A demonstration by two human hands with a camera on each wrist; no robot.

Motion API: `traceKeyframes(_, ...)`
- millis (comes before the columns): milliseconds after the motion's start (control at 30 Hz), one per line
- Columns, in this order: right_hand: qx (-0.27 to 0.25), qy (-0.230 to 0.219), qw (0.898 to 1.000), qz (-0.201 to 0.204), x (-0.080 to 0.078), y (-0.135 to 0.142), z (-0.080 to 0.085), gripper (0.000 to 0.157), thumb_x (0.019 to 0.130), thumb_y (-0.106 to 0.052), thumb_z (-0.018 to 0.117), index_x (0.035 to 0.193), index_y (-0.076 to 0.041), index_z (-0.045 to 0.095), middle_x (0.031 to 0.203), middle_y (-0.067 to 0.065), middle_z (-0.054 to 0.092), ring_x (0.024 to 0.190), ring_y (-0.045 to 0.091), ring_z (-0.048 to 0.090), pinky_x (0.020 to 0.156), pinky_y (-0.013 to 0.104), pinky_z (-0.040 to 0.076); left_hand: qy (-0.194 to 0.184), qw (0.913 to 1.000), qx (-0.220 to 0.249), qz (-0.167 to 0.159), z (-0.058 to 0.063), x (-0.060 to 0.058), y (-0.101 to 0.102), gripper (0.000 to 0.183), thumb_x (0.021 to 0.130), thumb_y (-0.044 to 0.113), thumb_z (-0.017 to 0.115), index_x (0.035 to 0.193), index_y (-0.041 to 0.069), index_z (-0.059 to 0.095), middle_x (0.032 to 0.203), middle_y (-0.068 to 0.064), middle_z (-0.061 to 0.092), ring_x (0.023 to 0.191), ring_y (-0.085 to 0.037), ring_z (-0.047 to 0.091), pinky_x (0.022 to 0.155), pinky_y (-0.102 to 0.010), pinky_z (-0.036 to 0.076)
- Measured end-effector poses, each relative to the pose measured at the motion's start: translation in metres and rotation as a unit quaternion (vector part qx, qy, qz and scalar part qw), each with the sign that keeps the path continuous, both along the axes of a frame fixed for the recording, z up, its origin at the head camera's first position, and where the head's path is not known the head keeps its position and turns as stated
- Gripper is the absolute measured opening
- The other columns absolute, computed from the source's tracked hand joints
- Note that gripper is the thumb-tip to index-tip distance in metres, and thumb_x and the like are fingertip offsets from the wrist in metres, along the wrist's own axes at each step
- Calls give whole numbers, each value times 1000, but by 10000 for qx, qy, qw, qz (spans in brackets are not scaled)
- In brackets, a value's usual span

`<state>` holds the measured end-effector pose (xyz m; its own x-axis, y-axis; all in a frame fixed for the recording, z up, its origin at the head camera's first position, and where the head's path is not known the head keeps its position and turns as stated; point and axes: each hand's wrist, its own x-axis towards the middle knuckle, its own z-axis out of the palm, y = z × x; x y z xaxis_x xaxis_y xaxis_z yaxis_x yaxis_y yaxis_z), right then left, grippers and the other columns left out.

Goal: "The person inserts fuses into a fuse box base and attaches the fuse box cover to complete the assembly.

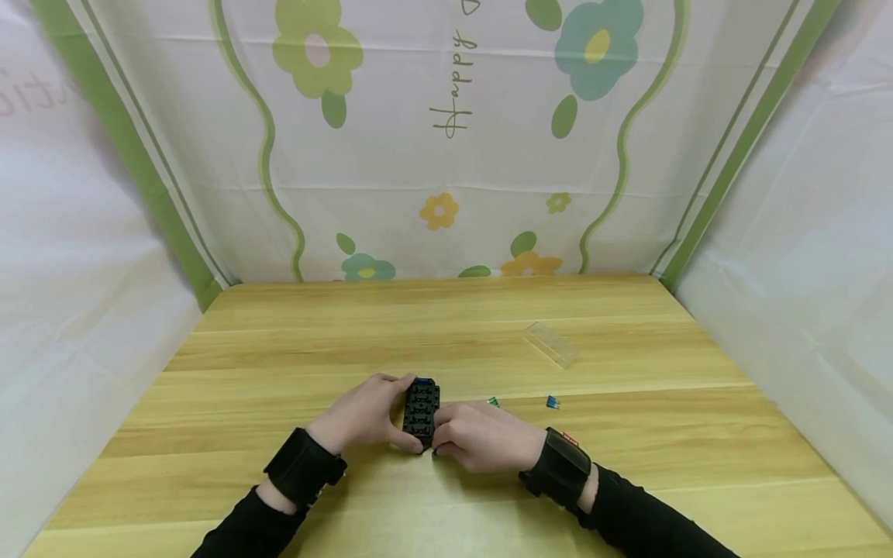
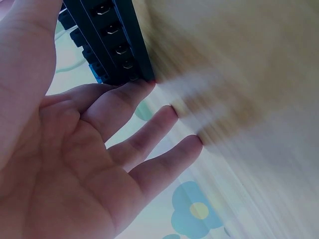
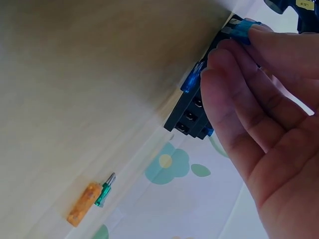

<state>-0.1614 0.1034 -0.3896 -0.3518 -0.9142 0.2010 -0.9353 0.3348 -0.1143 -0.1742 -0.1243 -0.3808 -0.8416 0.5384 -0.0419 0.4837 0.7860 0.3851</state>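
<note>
A black fuse box (image 1: 422,407) with a row of slots stands on the table, its long side running away from me. My left hand (image 1: 366,411) grips it between the thumb at the near end and a finger at the far end; the other fingers spread beside it in the left wrist view. At its right side, my right hand (image 1: 481,434) pinches a blue blade fuse (image 3: 241,31) against the box's near slots. Another blue blade fuse (image 3: 192,79) sits in the side of the box, partly behind the fingers.
Beyond my right hand lies a green blade fuse (image 3: 103,195), beside an orange piece (image 3: 83,204). A loose blue blade fuse (image 1: 553,402) lies farther right. Behind them rests a clear plastic cover (image 1: 551,344). Printed cloth (image 1: 446,163) hangs around the table's back and sides.
</note>
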Motion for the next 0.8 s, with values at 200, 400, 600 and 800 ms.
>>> traceKeyframes(200,-22,-1,10000,11,0,0,0,9,89,-15,65,85,-20,72,79,-14,44,67,-2,40,62,7,33,-14,10000,-11,3,-2,-1,-1,109,62,63,77,145,5,39,131,-18,50,121,-32,47,96,-40,39)
traceKeyframes(400,-72,-29,10000,3,1,0,2,10,90,-16,65,83,-20,71,79,-15,43,66,-2,39,60,7,32,36,10000,11,-33,-2,0,-1,109,62,63,77,145,4,39,131,-18,51,121,-32,47,97,-39,39)
traceKeyframes(600,-115,-137,9998,-38,2,1,7,9,89,-17,65,82,-20,70,82,-14,47,68,-3,41,62,7,34,24,10000,72,-42,-2,-1,-1,109,61,61,79,144,2,39,131,-18,51,121,-32,46,98,-40,37)
traceKeyframes(800,-111,-119,9999,-24,1,2,10,10,89,-15,64,81,-19,69,81,-13,48,68,-3,41,62,8,34,76,10000,50,-39,-4,-2,-1,109,61,62,78,144,3,40,131,-16,51,121,-31,47,98,-39,38)
